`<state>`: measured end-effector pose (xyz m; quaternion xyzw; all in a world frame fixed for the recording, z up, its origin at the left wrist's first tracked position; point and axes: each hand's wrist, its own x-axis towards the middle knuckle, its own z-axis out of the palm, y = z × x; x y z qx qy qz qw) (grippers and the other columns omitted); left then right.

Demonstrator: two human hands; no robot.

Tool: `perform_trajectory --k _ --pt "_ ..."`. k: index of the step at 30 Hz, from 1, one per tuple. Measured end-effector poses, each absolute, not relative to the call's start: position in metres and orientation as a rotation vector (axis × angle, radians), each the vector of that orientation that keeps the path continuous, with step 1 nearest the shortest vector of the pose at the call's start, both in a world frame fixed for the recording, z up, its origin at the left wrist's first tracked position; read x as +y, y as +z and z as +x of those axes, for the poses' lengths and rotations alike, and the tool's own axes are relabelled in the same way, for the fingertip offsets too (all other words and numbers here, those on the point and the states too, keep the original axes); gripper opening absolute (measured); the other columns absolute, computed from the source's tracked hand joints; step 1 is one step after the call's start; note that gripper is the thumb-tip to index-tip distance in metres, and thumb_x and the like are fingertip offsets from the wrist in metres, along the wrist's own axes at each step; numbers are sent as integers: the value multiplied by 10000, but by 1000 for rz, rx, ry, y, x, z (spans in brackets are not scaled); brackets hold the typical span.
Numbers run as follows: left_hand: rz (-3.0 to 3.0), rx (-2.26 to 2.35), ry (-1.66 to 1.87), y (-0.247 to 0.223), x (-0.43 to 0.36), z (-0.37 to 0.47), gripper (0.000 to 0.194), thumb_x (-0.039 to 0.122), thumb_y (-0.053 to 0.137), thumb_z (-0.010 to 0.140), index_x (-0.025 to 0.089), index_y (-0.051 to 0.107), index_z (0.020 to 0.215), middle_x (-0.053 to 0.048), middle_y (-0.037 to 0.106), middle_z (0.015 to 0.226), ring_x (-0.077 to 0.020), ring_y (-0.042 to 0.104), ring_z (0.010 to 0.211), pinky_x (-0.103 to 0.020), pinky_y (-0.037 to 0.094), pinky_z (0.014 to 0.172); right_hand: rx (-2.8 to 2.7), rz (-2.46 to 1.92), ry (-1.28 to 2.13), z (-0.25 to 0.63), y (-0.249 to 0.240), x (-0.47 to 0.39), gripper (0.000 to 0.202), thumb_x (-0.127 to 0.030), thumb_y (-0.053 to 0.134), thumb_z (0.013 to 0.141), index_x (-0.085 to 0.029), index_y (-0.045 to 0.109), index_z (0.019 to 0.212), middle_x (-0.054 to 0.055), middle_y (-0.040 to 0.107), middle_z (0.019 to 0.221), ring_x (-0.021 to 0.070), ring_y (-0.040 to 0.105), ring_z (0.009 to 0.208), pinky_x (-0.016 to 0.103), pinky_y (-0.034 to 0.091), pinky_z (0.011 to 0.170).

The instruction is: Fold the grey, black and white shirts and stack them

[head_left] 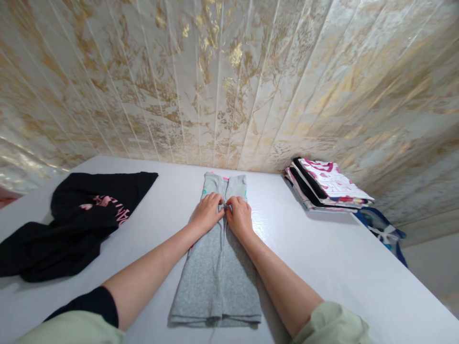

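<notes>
Fingers [213, 199] of the left hand [207, 212] and right hand [239, 217] are curled in with little gap, tips nearly meeting, pinching the gray garment [202, 282] along its lengthwise middle, toward its far end. Under that garment spreads the white table [311, 267]. Left of the gray garment lies a rumpled black garment [68, 239]; well apart on its right sits a stack of folded clothes [328, 184]. Smallest are green marks [204, 192] on the gray garment's far edges.

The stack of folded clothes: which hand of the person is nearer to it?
Right. The right hand pinches the folded gray garment, left of the stack of folded clothes; the left hand pinches it too, farther left.
</notes>
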<state>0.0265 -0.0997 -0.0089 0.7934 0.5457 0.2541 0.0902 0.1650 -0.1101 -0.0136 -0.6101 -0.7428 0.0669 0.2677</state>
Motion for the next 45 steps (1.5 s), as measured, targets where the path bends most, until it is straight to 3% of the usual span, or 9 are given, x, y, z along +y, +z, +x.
perform_trajectory --k 8,16,20,23,27,30,34,40,45 --pt "2356 1638 821 -17 -95 24 92 134 491 833 216 514 868 -45 583 949 -209 549 964 -351 453 885 -2013 -1661 149 164 -13 -111 195 -124 464 853 -222 589 966 40 605 1020 186 534 1016 319 320 938" --pt "2436 1489 672 -19 -94 22 281 173 431 893 215 540 1149 -71 553 1341 -214 471 1288 -395 315 1124 -1992 -1604 260 166 -15 -103 285 -159 360 934 -208 638 975 47 649 1071 160 554 1052 308 321 987" --pt "2329 1362 650 -13 -90 6 440 85 350 874 177 511 1273 -80 560 1367 -158 506 1271 -329 359 1111 -2054 -1509 302 175 -17 -103 347 -151 326 942 -164 641 1087 83 648 1131 152 565 1070 273 373 974" --pt "2347 1438 702 -14 -106 -11 508 59 384 834 160 498 1319 -106 542 1390 -179 500 1284 -354 370 1110 -2154 -1509 227 183 -18 -125 381 -146 372 921 -139 580 1241 120 598 1262 171 525 1181 302 371 1024" --pt "2545 1413 658 -23 -141 -17 450 117 443 855 185 559 1284 -100 541 1397 -218 455 1324 -409 310 1150 -2364 -1494 82 189 -21 -168 472 -225 459 922 -151 472 1388 131 467 1443 221 393 1343 393 308 1112" --pt "2561 1375 588 -28 -155 -6 471 166 418 893 201 506 1354 -73 494 1450 -216 393 1372 -399 305 1148 -2478 -1457 75 189 -21 -187 511 -287 441 950 -195 399 1452 95 417 1495 214 330 1394 423 261 1143" --pt "2543 1456 472 -26 -159 4 519 241 417 910 229 426 1429 -39 402 1522 -269 299 1422 -447 243 1159 -2520 -1499 132 191 -17 -189 535 -319 412 966 -214 340 1486 58 356 1537 199 289 1420 425 216 1158" --pt "2531 1482 377 -20 -190 -6 548 375 454 928 234 389 1453 -71 355 1545 -299 255 1440 -499 149 1168 -2572 -1477 141 201 -13 -207 563 -360 412 969 -214 306 1503 58 321 1553 204 264 1431 427 182 1164" --pt "2558 1454 290 -19 -237 -23 569 481 492 910 315 393 1446 -44 298 1574 -308 207 1454 -520 102 1166 -2669 -1368 178 217 -9 -244 580 -405 414 968 -240 292 1511 40 276 1573 219 212 1450 438 134 1179"
